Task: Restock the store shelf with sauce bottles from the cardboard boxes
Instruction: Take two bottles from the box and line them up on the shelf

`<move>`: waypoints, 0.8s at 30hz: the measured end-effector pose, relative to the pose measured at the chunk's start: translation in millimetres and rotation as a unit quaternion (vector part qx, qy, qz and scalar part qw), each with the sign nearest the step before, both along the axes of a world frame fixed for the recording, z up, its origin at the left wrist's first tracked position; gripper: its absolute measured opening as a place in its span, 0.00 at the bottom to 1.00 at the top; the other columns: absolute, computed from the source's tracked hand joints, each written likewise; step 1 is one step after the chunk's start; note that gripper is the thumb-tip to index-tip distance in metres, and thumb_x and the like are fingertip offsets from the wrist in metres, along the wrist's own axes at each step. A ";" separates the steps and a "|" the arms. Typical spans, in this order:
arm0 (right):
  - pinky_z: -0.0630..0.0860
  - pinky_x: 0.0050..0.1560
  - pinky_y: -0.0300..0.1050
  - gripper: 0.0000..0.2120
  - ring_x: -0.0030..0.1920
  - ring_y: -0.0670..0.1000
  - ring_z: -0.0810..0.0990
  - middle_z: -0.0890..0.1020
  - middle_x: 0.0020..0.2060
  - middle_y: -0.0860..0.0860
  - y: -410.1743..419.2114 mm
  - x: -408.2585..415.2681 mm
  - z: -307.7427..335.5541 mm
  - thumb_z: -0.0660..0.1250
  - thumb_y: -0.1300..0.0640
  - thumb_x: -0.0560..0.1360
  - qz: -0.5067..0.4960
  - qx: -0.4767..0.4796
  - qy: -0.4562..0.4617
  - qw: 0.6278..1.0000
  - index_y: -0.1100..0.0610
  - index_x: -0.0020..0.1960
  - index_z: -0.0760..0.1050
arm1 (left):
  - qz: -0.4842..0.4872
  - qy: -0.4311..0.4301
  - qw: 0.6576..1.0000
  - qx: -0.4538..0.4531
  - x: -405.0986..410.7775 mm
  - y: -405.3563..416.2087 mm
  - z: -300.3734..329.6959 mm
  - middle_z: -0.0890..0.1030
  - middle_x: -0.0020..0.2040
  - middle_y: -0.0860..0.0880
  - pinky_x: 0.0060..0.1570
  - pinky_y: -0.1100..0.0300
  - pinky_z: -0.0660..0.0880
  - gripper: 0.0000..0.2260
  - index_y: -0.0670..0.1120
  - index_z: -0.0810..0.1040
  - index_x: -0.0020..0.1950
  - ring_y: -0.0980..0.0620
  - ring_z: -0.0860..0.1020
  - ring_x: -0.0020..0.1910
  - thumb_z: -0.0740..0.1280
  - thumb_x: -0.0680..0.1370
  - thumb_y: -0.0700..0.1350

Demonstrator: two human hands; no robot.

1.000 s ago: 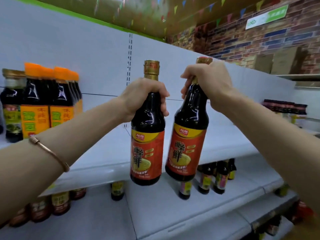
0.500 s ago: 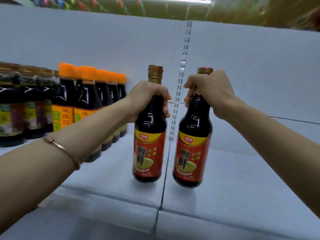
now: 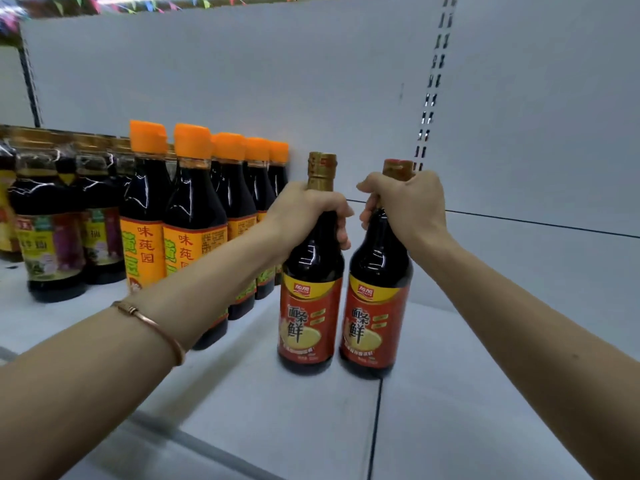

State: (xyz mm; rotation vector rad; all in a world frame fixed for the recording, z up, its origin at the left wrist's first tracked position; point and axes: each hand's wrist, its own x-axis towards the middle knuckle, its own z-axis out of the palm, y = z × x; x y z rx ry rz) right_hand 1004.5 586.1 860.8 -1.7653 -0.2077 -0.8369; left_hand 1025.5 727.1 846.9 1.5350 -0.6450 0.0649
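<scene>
the left hand point(image 3: 308, 211) and right hand point(image 3: 403, 202) each curl their fingers round the neck of 1 of 2 red-labelled sauce bottles point(image 3: 308, 306), setting them upright on the white shelf point(image 3: 485, 393) beside the orange-capped bottles point(image 3: 194, 220), so next they likely need seating flat, then releasing.

Both hands, left point(image 3: 306, 211) and right point(image 3: 405, 206), fingers curled, arms outstretched.

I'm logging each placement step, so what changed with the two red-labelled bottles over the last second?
Both red-labelled sauce bottles came down and forward from in front of the shelf edge: the left bottle and right bottle now stand at, or just above, the shelf, right of the orange-capped bottles. Unchanged: left hand and right hand still grip the necks.
</scene>
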 end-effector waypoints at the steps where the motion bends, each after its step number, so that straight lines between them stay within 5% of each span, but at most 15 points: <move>1: 0.75 0.32 0.44 0.14 0.23 0.53 0.76 0.79 0.21 0.54 2.0 5.1 -2.2 0.70 0.59 0.70 -0.011 -0.005 -0.016 1.000 0.62 0.26 0.75 | -0.001 -0.009 1.000 0.003 4.3 -1.0 -1.1 0.76 0.26 0.41 0.35 0.55 0.78 0.09 0.36 0.74 0.32 0.42 0.77 0.28 0.65 0.73 0.34; 9: 0.78 0.45 0.55 0.17 0.37 0.53 0.82 0.83 0.35 0.53 4.1 22.4 -44.9 0.65 0.46 0.78 -0.093 -0.056 -0.050 0.993 0.59 0.41 0.76 | 0.062 -0.151 0.987 0.000 41.0 3.3 -24.3 0.83 0.37 0.46 0.46 0.46 0.80 0.10 0.43 0.75 0.48 0.46 0.83 0.38 0.67 0.78 0.50; 14: 0.79 0.49 0.58 0.22 0.43 0.55 0.83 0.83 0.42 0.55 5.8 17.2 -54.8 0.61 0.37 0.76 -0.104 -0.063 -0.007 0.993 0.57 0.47 0.73 | 0.066 -0.139 0.988 -0.011 32.7 5.1 -44.7 0.83 0.42 0.46 0.48 0.47 0.80 0.12 0.47 0.75 0.51 0.49 0.83 0.43 0.65 0.78 0.56; 17: 0.80 0.48 0.50 0.13 0.46 0.50 0.82 0.82 0.44 0.50 3.7 8.7 -66.3 0.63 0.40 0.77 -0.103 -0.090 0.031 0.990 0.49 0.50 0.72 | 0.103 -0.128 0.986 0.036 28.5 10.1 -53.0 0.80 0.45 0.49 0.46 0.51 0.79 0.16 0.48 0.73 0.53 0.51 0.81 0.45 0.67 0.76 0.59; 19: 0.79 0.49 0.45 0.11 0.49 0.46 0.82 0.81 0.48 0.47 3.1 0.7 -82.8 0.65 0.40 0.75 -0.090 -0.071 0.065 0.991 0.44 0.51 0.71 | 0.104 -0.104 0.987 0.069 22.8 16.8 -63.9 0.78 0.52 0.52 0.47 0.56 0.78 0.23 0.50 0.69 0.60 0.54 0.79 0.50 0.70 0.72 0.60; 24: 0.74 0.44 0.35 0.23 0.50 0.41 0.79 0.79 0.51 0.41 -9.0 -19.1 -85.2 0.68 0.37 0.69 -0.078 -0.082 0.116 0.987 0.46 0.60 0.69 | 0.044 -0.093 0.982 0.159 12.0 38.2 -97.4 0.67 0.68 0.57 0.65 0.50 0.71 0.48 0.60 0.50 0.75 0.57 0.70 0.65 0.79 0.65 0.51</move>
